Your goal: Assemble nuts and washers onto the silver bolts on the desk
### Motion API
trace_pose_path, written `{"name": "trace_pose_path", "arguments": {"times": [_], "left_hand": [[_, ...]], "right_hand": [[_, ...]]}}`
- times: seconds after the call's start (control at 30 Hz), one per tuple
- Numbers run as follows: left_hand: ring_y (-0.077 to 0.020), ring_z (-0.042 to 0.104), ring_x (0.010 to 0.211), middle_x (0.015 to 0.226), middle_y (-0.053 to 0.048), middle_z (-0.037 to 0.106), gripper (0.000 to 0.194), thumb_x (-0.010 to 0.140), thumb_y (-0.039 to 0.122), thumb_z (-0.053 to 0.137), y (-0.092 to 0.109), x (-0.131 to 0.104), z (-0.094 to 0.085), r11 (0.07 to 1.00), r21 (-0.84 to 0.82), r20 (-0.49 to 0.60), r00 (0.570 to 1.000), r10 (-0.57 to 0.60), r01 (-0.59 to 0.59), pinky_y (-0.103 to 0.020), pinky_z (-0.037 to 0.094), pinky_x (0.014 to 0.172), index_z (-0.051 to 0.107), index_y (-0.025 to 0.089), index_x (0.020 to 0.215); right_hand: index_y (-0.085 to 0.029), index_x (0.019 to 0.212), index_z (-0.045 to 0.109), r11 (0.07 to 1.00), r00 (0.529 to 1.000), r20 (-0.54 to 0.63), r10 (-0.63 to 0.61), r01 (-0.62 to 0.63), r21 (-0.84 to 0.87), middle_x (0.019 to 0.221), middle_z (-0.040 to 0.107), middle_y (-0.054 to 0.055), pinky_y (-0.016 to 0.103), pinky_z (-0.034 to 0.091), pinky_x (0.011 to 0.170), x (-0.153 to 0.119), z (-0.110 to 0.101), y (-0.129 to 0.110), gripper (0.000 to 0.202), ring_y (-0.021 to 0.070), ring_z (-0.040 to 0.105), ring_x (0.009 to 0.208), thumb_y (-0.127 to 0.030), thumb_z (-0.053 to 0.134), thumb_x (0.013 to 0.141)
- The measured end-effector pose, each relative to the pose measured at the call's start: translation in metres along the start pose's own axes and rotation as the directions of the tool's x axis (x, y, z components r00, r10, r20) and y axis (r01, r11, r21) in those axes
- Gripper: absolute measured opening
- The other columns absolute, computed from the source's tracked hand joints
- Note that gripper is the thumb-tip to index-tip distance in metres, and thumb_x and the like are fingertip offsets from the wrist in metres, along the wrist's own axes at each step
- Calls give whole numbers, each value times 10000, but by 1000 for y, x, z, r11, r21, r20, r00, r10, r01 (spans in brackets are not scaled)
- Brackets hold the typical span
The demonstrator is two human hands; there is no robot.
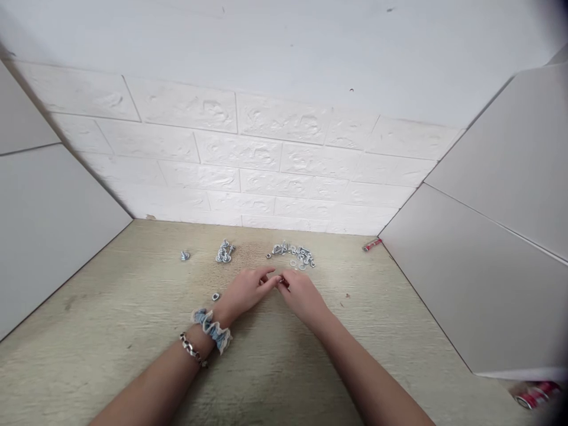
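Note:
My left hand (247, 291), with a blue scrunchie and a chain bracelet at its wrist, meets my right hand (304, 297) just above the board. My right fingertips pinch something small and dark, mostly hidden. The left thumb presses against the same spot, and the left index finger curves over above it. Beyond the hands lies a loose pile of bolts, nuts and washers (304, 254). A single nut (215, 297) rests beside my left wrist. Farther left stands a cluster of bolts with washers on them (225, 253), and one more such bolt (184, 255) lies apart.
A white brick-patterned wall (261, 154) closes off the back of the wooden board (146, 307). Pale panels rise at left (57, 231) and right (483, 266). A small red-and-silver object (371, 244) lies in the back right corner; a red can (536, 395) is at lower right.

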State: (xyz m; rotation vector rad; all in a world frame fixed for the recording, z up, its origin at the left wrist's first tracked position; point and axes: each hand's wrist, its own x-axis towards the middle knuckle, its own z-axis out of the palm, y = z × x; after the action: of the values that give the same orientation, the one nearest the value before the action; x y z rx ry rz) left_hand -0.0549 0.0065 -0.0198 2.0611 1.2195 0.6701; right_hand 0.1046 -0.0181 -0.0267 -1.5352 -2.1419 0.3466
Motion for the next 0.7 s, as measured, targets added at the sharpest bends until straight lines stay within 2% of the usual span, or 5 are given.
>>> {"name": "trace_pose_path", "arguments": {"times": [0.1, 0.27, 0.43, 0.6, 0.7], "left_hand": [[-215, 581, 836, 920, -51, 658, 376, 879, 447, 383, 0, -2, 0, 982, 180, 27, 998, 48, -52, -274, 377, 706, 646, 218, 1020], [-198, 580, 786, 879, -47, 659, 355, 903, 358, 334, -1, 0, -1, 946, 315, 44, 997, 69, -79, -264, 353, 651, 653, 210, 952], [-186, 569, 748, 820, -56, 646, 356, 901, 358, 335, -5, 1, -1, 947, 313, 15, 997, 70, -71, -259, 346, 636, 650, 193, 901], [-178, 548, 724, 794, -59, 621, 345, 899, 355, 341, -10, 3, 0, 944, 326, -36, 997, 69, -53, -265, 352, 627, 634, 179, 848], [-184, 544, 799, 854, -76, 605, 328, 900, 313, 335, -13, 6, 0, 934, 341, -77, 987, 140, -106, -277, 391, 700, 625, 161, 872]], "right_hand": [[-174, 736, 546, 999, 997, 60, 38, -38, -9, 755, 609, 24, 253, 376, 609, -1, 3, 4, 137, 153, 557, 706, -169, 467, 848], [-195, 795, 559, 985, 987, 82, 135, -124, -118, 766, 629, 28, 243, 331, 551, -2, 1, 2, 84, 169, 585, 720, -196, 488, 840], [-230, 899, 558, 961, 979, 34, 201, -190, -202, 727, 631, 20, 247, 262, 501, -2, -6, -6, 137, 177, 584, 672, -313, 451, 874], [-228, 820, 556, 968, 987, -13, 161, -160, -191, 664, 611, -4, 244, 223, 491, -3, -9, -11, 185, 143, 558, 612, -331, 418, 889], [-219, 782, 552, 967, 990, -11, 141, -140, -213, 663, 615, -4, 246, 209, 492, -4, -8, -14, 204, 136, 553, 608, -324, 414, 889]]}}
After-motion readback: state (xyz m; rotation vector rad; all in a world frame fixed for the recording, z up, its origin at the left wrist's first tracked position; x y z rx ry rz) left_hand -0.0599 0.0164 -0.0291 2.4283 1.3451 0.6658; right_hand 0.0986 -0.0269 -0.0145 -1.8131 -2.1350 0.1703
